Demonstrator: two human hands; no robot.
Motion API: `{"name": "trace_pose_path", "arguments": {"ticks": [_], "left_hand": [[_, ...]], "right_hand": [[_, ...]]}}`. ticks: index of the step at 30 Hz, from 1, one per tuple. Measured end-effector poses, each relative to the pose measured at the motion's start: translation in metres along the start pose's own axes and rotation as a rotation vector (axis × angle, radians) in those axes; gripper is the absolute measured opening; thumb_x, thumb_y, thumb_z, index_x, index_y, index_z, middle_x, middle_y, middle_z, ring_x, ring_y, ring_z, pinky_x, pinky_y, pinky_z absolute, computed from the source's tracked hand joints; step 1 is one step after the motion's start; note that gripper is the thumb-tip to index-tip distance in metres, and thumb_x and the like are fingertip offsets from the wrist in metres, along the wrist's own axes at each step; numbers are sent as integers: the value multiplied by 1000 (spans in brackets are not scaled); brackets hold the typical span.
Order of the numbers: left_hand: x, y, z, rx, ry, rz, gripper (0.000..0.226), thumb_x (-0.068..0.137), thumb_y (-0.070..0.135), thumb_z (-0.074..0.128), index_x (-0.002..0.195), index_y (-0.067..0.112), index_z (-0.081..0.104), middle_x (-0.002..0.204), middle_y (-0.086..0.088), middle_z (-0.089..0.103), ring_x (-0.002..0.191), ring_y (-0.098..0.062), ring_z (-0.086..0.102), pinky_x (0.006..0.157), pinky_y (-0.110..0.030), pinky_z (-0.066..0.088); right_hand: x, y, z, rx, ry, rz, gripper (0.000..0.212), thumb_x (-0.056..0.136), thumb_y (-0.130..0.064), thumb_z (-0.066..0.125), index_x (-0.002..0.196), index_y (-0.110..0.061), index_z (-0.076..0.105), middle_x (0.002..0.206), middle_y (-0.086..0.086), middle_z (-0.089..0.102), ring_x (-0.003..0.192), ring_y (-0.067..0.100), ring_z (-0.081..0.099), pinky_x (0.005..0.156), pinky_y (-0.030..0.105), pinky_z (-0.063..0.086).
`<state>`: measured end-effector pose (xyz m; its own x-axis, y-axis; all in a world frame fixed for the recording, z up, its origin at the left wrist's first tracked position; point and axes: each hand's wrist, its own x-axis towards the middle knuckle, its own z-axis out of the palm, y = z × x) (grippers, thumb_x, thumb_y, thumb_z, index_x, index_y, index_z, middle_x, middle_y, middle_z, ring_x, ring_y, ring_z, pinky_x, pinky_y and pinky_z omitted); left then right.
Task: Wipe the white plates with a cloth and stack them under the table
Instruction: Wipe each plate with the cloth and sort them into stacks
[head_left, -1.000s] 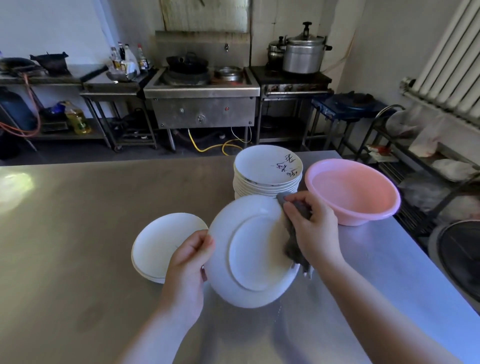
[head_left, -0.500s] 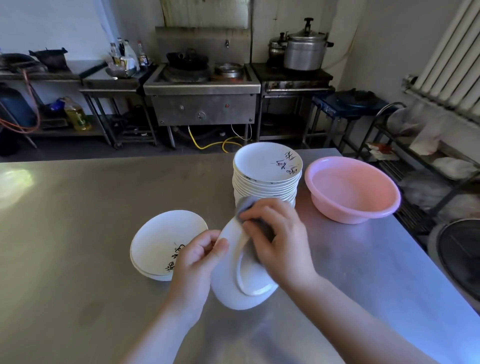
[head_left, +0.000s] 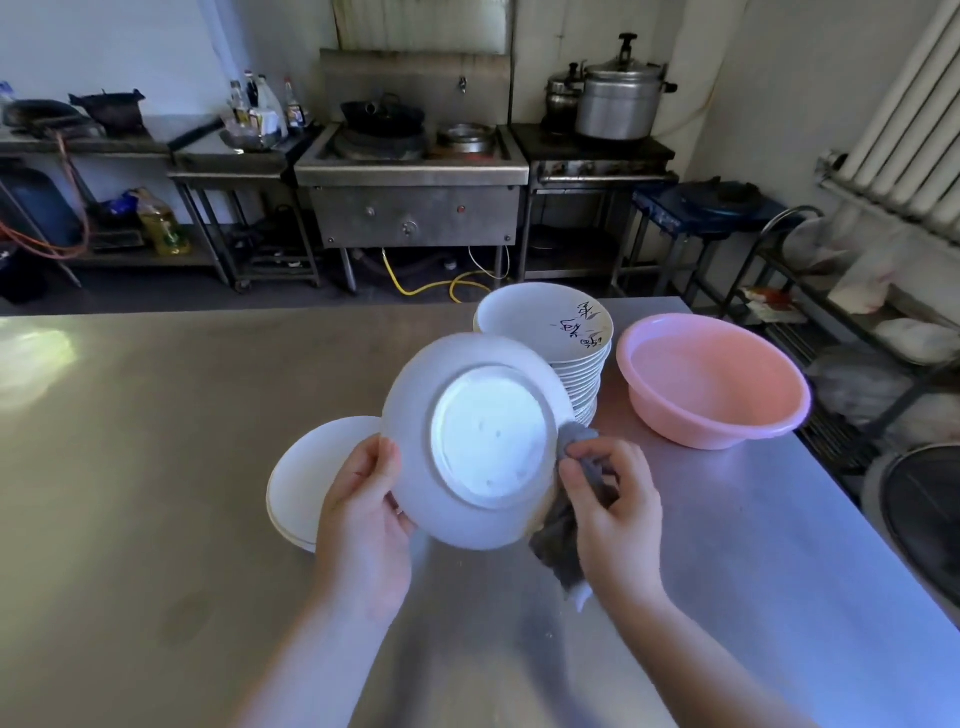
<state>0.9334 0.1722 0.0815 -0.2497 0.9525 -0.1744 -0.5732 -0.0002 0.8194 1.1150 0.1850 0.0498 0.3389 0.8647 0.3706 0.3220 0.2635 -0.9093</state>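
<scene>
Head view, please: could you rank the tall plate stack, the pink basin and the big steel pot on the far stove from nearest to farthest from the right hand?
From the right hand:
1. Tall plate stack, just beyond it.
2. Pink basin, farther right on the table.
3. Big steel pot, on the far stove.

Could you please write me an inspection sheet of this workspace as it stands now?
Surface: steel table, bare metal with glare at far left.
Job's things: plate held up tilted, underside to camera; cloth at its right edge; tall stack behind; short stack at left.
Clutter: pink basin right of the tall stack.
Grippers: left hand grips the plate's left rim; right hand holds the cloth.
Cables: yellow hose on floor under stove.
Surroundings: pressure cooker, radiator, wire rack.
</scene>
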Motion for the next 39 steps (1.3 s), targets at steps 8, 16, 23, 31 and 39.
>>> {"name": "trace_pose_path", "arguments": {"ticks": [8,16,23,31,39], "left_hand": [[-9,-14,21,-78,32,-68,23,99,18,48,76,18,52,76,2,63,72,-12,61,70,-28,46],[-4,-12,8,174,5,52,16,96,18,56,81,13,58,80,-6,55,80,-21,49,69,-34,38],[5,1,-21,812,-339,353,31,79,53,52,87,26,64,76,-1,61,70,-11,55,65,-24,42],[12,5,-29,1233,-492,698,16,94,38,41,91,33,56,83,24,55,76,0,51,65,-18,39],[11,4,-32,1313,-547,750,17,98,38,40,91,34,56,84,22,56,77,-3,53,67,-25,43]], "right_hand": [[-37,-20,35,-163,-171,-444,13,79,-7,73,85,-18,71,93,-12,56,85,12,57,76,17,44],[-26,-27,24,-21,-261,-319,14,79,-8,72,84,-21,72,92,-13,61,91,7,62,79,16,46],[34,-34,-18,-120,-168,-328,14,78,-13,72,92,-15,73,98,-3,62,96,9,60,86,19,44],[26,-21,-22,-86,-516,-276,17,79,-24,73,96,-27,75,103,-17,63,103,11,62,91,25,48],[23,-14,-24,-162,-695,-352,17,71,-36,77,85,-30,70,97,-19,61,98,9,58,84,17,44]]}}
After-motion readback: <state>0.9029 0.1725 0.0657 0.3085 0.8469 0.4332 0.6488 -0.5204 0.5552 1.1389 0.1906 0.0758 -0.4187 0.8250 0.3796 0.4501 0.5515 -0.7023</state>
